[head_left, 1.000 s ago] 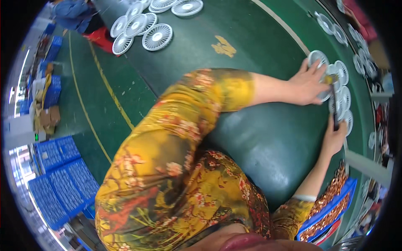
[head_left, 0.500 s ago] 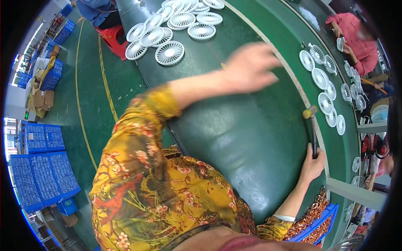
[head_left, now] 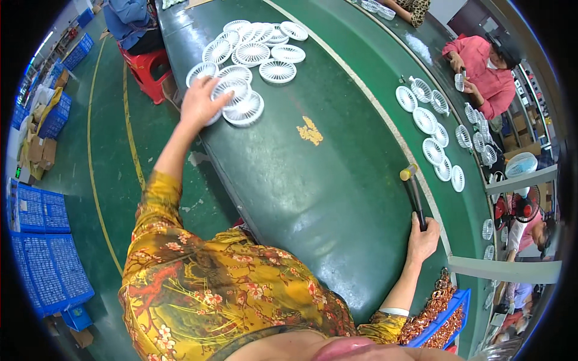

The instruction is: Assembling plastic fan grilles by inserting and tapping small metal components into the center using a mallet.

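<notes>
My left hand (head_left: 201, 103) reaches to the far left of the dark green table (head_left: 289, 192). Its fingers and thumb close on the rim of a white spoked round grille (head_left: 235, 90). More of these grilles lie around it, some overlapping, in a loose group (head_left: 253, 53) stretching farther back. Part of one grille is hidden under my hand. At the right, my right hand (head_left: 422, 239) is wrapped round the black handle of a small mallet (head_left: 415, 191). The mallet's yellow head points away from me, above the table near its pale edge strip.
A blue tray (head_left: 448, 322) of coppery metal parts stands at the lower right. White grilles (head_left: 426, 120) also lie on the green surface beyond the strip, where a person in pink (head_left: 486, 78) works. A red stool (head_left: 144, 72) and blue crates (head_left: 51, 268) are on the left.
My left hand has swung from over the table's middle to the grilles at the far left and taken hold of one. My right hand keeps the mallet. The whole view has shifted.
</notes>
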A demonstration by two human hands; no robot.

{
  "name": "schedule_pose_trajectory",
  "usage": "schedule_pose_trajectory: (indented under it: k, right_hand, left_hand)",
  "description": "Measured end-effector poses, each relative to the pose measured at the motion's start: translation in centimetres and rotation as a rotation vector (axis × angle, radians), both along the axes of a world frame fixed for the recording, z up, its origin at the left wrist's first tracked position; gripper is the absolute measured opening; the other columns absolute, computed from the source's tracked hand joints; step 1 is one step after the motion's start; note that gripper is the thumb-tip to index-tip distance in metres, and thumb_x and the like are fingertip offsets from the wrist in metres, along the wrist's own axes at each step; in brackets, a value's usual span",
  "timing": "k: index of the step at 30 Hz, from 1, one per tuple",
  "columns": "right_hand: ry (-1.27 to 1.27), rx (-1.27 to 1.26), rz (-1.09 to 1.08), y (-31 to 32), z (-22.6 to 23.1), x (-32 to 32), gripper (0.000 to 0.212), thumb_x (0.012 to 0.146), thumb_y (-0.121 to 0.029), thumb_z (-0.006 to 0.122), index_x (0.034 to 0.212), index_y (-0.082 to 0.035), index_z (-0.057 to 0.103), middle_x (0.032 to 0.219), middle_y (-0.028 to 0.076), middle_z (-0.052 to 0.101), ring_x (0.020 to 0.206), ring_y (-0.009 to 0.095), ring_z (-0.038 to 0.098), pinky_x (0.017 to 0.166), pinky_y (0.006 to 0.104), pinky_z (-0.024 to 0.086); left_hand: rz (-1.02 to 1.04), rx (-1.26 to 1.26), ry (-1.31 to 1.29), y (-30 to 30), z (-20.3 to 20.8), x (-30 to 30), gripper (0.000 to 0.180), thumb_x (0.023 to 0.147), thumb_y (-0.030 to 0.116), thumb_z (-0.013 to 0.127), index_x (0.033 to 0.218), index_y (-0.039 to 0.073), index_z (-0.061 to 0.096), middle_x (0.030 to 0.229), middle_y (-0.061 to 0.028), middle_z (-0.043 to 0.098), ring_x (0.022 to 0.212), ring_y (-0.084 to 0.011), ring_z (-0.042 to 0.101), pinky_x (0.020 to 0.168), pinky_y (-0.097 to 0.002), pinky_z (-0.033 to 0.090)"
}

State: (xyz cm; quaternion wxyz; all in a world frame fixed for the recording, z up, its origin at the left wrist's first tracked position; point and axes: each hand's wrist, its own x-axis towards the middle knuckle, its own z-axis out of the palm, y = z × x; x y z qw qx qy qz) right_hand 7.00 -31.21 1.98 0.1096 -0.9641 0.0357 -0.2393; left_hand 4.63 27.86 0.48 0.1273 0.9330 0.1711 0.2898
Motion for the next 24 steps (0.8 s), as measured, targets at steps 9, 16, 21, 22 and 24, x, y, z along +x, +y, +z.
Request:
schedule_pose_trajectory:
  k: [9,16,21,22,24]
  right_hand:
    - [-0.010,0.009,0.039,-2.2,-0.9,0.3,0.036,0.078,-0.037,0.074,0.083,-0.004,0.059,0.084,0.010,0.058,0.083,0.030,0.057,0.074,0.0412,0.045]
    - [-0.061,0.026,0.054,-4.6,-2.3,0.5,0.033,0.074,-0.031,0.077,0.082,-0.004,0.059,0.089,0.008,0.060,0.086,0.028,0.059,0.077,0.0386,0.047]
    - [-0.071,0.069,0.057,-5.4,-2.9,0.3,0.032,0.072,-0.028,0.079,0.081,-0.005,0.058,0.087,0.008,0.060,0.085,0.028,0.058,0.076,0.0379,0.047]
    - [-0.070,0.072,0.039,-5.1,-2.7,0.2,0.032,0.072,-0.028,0.079,0.081,-0.005,0.058,0.087,0.008,0.060,0.085,0.028,0.058,0.076,0.0379,0.047]
    - [-0.070,0.057,0.072,-4.6,-2.3,0.4,0.032,0.072,-0.027,0.079,0.080,-0.005,0.057,0.086,0.008,0.059,0.084,0.027,0.058,0.076,0.0376,0.047]
  left_hand:
    - [-0.508,-0.188,-0.053,-18.0,0.5,-0.9,0.068,0.078,0.047,0.068,0.128,0.004,0.048,0.134,-0.0259,0.039,0.127,-0.0428,0.036,0.107,-0.0516,0.028]
    - [-0.652,0.063,-0.357,-16.9,2.9,10.8,0.058,0.082,0.039,0.068,0.124,0.004,0.049,0.123,-0.0168,0.054,0.122,-0.0359,0.045,0.100,-0.0504,0.035]
    - [-0.063,0.160,0.010,-9.3,5.5,24.2,0.057,0.083,0.055,0.058,0.127,0.019,0.056,0.130,-0.0072,0.056,0.122,-0.0283,0.049,0.101,-0.0663,0.026]
    - [0.009,0.220,0.099,-7.3,5.8,25.4,0.060,0.085,0.060,0.051,0.132,0.022,0.052,0.134,-0.0063,0.053,0.124,-0.0294,0.048,0.103,-0.0659,0.023]
    - [0.113,0.179,0.343,-5.2,5.3,26.3,0.072,0.082,0.071,0.043,0.138,0.026,0.044,0.140,-0.0055,0.048,0.127,-0.0332,0.045,0.101,-0.0656,0.025]
